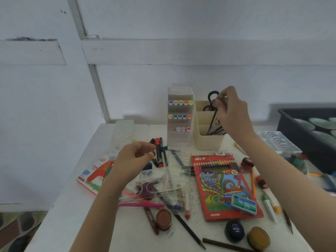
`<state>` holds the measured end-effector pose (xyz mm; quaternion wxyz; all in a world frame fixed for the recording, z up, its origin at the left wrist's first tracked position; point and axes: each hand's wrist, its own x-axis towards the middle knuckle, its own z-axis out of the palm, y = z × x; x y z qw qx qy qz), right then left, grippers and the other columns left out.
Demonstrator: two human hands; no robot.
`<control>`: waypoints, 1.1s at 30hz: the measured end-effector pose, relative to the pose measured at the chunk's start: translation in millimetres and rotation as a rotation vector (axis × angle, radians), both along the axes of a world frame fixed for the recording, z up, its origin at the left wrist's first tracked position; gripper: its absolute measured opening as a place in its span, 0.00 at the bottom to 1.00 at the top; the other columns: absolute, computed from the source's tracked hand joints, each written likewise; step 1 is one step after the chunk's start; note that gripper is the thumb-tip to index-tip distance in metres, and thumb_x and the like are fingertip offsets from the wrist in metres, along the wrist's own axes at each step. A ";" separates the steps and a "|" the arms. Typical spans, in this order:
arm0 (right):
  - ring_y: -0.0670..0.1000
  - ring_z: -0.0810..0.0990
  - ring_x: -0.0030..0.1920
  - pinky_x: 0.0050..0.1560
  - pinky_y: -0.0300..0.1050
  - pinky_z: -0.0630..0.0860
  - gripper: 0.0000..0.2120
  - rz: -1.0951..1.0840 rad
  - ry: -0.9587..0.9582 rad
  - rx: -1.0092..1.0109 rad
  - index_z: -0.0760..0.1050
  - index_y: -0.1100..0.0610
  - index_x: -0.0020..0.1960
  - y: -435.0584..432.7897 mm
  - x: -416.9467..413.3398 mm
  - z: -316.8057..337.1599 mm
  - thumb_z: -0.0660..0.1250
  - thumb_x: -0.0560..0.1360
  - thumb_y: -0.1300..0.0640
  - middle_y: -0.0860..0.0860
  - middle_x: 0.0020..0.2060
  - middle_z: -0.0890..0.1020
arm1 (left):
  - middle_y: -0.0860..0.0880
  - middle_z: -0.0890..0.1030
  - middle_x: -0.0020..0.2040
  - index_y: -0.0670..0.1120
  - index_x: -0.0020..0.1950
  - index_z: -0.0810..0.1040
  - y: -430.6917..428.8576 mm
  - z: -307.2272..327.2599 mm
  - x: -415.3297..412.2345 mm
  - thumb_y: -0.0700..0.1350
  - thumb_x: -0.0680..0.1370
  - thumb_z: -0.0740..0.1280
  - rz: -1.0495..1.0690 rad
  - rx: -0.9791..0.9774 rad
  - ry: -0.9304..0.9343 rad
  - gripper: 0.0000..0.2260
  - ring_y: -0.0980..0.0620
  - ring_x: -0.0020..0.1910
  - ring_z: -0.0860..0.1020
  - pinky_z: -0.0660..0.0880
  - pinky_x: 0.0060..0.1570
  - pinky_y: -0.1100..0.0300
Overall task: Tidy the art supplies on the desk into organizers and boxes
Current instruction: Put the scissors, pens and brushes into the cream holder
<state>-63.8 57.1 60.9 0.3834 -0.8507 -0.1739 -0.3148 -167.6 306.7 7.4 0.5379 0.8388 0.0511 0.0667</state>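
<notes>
Right hand (231, 113), upper centre-right, pinches a dark pencil (211, 122) between thumb and fingertips. Shaft nearly upright, tip down in the front compartment of the cream organizer (207, 142) — directly below the fingers. Left hand (132, 160) hovers mid-frame, loosely curled, empty — farther off.

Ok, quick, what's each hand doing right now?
Left hand: open, fingers loosely curled, holding nothing.
Right hand: pinching the scissors over the organizer.
</notes>
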 end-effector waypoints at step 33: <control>0.56 0.79 0.42 0.72 0.60 0.45 0.17 -0.540 0.072 -0.376 0.79 0.55 0.41 -0.5 20.1 -17.8 0.54 0.80 0.53 0.51 0.34 0.82 | 0.55 0.82 0.42 0.48 0.48 0.81 29.9 -21.2 29.5 0.35 0.77 0.60 0.157 0.041 0.029 0.12 0.59 0.40 0.78 0.70 0.34 0.66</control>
